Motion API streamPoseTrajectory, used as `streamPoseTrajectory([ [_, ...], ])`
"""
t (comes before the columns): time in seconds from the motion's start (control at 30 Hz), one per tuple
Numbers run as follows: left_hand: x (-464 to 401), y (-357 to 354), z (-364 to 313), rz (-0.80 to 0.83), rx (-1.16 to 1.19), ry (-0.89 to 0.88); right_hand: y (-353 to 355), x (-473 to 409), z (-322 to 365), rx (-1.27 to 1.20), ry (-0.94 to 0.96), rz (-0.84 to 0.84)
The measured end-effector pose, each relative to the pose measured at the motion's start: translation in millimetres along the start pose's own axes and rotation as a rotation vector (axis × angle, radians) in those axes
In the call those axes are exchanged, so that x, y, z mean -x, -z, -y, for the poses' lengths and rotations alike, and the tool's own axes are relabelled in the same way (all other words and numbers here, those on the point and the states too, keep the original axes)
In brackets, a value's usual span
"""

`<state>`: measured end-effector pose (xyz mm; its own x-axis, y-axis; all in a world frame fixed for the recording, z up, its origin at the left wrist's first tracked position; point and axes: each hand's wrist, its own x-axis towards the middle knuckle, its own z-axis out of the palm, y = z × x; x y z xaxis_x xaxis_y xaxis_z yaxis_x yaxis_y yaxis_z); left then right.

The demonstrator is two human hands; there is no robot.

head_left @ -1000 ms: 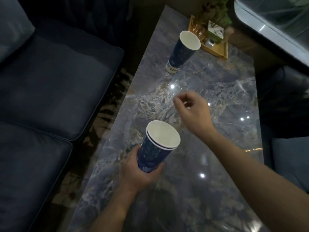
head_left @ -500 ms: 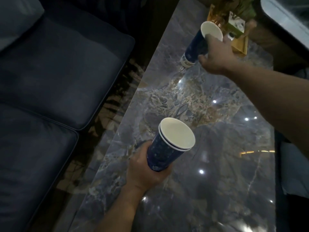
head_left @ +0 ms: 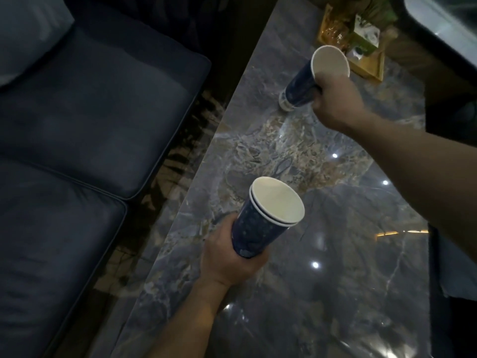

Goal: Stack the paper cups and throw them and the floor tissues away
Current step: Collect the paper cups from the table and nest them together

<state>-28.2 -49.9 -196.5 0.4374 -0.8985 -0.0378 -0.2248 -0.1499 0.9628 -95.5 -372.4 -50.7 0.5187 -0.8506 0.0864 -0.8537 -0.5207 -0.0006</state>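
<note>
Closest in, the person's left hand (head_left: pixel 229 257) is wrapped around the lower part of a stack of two cups (head_left: pixel 263 220), fingers curled under and behind the blue wall, thumb side toward the sofa. The stack is tilted, its mouth leaning away and to the right, and two white rims show one just inside the other. It is held above the marble table (head_left: pixel 335 267), near the table's left edge, and does not seem to touch the top. The glossy grey stone carries several small bright reflections of lights. To the left, across a narrow strip of patterned floor (head_left: pixel 165 177), sits a dark blue sofa (head_left: pixel 85 120) with two seat cushions meeting at a seam. Farther along the table, the right hand (head_left: pixel 333 102) is closed on a single blue cup (head_left: pixel 307 81), gripping it on the side just below the white rim; the fingertips are hidden behind the cup wall. That cup leans over with its open mouth facing up and toward the viewer, and its pale base is at or just above the tabletop; whether it is resting there I cannot tell. Just beyond it, at the table's far end, a wooden tray (head_left: pixel 371 65) holds a small green box (head_left: pixel 366 37) and some other items too dim to make out. No tissues are visible on the floor strip.
</note>
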Motion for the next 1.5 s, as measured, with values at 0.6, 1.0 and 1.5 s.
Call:
streamPoseTrajectory([
  [0.6,42,40,-7,0.356,-0.022,0.148,101,261,39,-0.504,-0.205,-0.284],
  [1.0,142,72,5,0.508,-0.178,0.105,95,404,57,-0.695,-0.464,-0.242],
  [1.5,145,74,5,0.574,-0.241,0.054,50,407,107,-0.704,-0.336,0.121],
])
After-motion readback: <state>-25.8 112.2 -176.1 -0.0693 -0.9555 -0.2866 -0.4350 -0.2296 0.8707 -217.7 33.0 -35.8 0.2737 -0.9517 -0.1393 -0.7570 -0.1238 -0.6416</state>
